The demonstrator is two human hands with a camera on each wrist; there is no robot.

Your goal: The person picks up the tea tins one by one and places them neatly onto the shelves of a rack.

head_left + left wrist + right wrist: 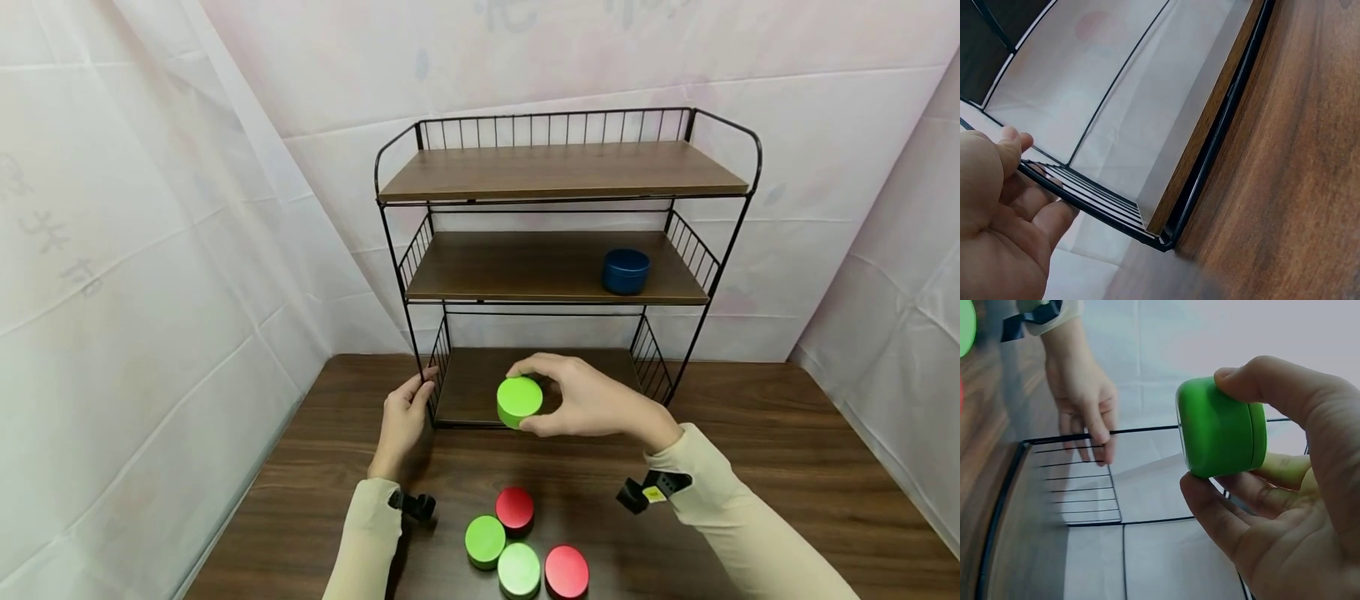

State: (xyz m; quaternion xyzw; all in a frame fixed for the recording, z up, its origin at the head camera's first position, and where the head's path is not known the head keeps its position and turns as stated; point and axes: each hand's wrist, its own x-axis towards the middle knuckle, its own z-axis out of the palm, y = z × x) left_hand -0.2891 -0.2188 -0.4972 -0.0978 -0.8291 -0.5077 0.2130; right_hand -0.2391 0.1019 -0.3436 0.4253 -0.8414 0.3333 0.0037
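Note:
My right hand (588,398) holds a round green tin (519,400) between thumb and fingers, in front of the lowest shelf. In the right wrist view the green tin (1219,431) is tilted on its side, clear of the rack. My left hand (402,421) grips the front left post of the black wire rack (411,333), low down. The left wrist view shows the left hand (1010,219) with thumb and fingers round the dark side rail (1091,211). On the middle shelf (510,262) a blue tin (626,272) stands towards the right.
On the table (300,500) near me stand a green tin (485,540), a paler green tin (519,570), a red tin (514,510) and another red tin (566,572). The top shelf (562,171) has a wire rail. White cloth (187,250) hangs behind and beside the table.

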